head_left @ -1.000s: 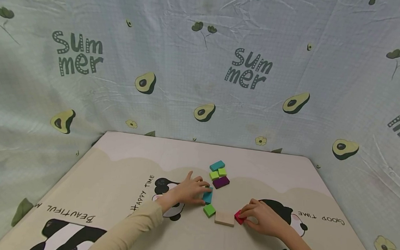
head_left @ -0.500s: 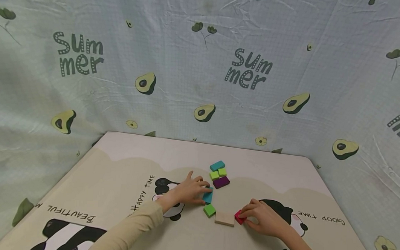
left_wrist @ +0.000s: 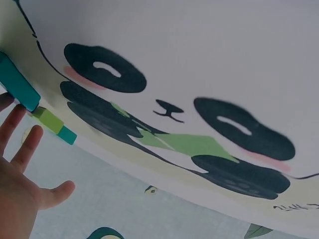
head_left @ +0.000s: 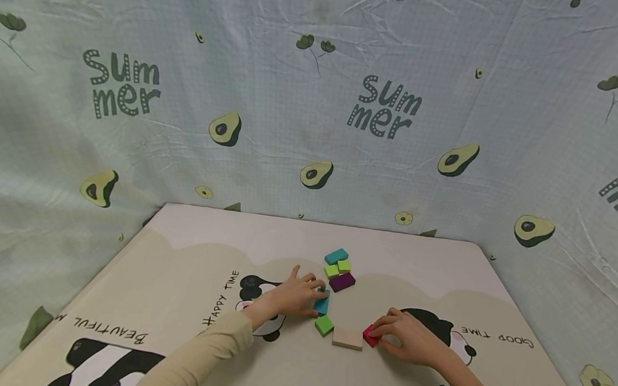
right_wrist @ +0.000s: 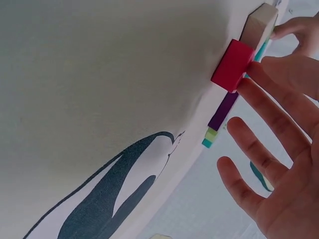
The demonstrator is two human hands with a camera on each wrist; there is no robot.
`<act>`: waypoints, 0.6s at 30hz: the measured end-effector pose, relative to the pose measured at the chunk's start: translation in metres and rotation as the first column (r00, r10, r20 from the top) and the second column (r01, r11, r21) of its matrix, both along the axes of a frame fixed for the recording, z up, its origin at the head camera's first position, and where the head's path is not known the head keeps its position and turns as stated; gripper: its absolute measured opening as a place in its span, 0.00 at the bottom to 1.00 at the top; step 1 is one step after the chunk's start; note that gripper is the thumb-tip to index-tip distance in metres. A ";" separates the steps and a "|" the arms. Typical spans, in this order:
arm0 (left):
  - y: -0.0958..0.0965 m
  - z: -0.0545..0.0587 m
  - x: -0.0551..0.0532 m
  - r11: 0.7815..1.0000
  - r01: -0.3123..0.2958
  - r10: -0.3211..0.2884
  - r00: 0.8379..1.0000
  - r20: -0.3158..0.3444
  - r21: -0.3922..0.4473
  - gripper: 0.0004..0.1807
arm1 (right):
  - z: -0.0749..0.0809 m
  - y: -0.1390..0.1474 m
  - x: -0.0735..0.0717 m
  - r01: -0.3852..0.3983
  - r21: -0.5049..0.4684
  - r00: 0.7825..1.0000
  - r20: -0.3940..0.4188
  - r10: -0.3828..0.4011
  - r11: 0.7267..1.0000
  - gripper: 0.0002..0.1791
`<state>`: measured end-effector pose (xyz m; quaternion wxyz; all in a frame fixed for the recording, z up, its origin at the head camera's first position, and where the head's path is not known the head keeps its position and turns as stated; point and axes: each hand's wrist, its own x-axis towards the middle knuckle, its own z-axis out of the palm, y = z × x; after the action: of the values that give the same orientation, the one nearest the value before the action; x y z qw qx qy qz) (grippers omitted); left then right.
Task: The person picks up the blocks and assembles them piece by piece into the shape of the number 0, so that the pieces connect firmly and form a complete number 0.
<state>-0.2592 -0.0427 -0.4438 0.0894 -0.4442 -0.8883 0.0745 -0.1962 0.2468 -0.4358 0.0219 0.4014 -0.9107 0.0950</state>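
My left hand (head_left: 292, 297) holds a teal block (head_left: 322, 305) on the table, fingers along its far end and thumb close by its near end. In the left wrist view several fingertips meet that teal block (left_wrist: 19, 82), and the little finger sticks out apart. At the right, my right hand (head_left: 408, 337) pinches a red block (head_left: 369, 336) by its right side, partly covering it. A plain wooden block (head_left: 347, 338) lies just left of the red one. Between the wooden and teal blocks sits a green block (head_left: 324, 325), turned at an angle.
Behind the teal block lie a purple block (head_left: 342, 282), two lime blocks (head_left: 331, 271) and another teal block (head_left: 336, 256). The table (head_left: 279, 366) is covered with a panda print. A curtain (head_left: 272, 98) with avocado print hangs behind the table's far edge.
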 end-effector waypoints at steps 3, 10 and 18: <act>0.000 0.001 0.002 1.000 0.004 -0.004 1.000 0.009 0.001 0.24 | -0.001 0.001 0.000 -0.008 -0.011 1.000 0.019 0.008 1.000 0.09; -0.002 0.004 0.003 0.999 0.027 -0.029 0.998 0.048 0.039 0.22 | -0.003 0.000 -0.003 -0.031 -0.040 0.999 0.023 0.032 0.999 0.07; -0.003 0.003 0.002 0.999 0.040 -0.040 0.999 0.019 0.025 0.20 | -0.003 -0.001 -0.007 -0.037 -0.055 0.998 0.045 0.040 0.998 0.06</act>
<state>-0.2572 -0.0461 -0.4411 0.0877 -0.4615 -0.8809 0.0574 -0.2033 0.2453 -0.4386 0.0099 0.4159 -0.9001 0.1292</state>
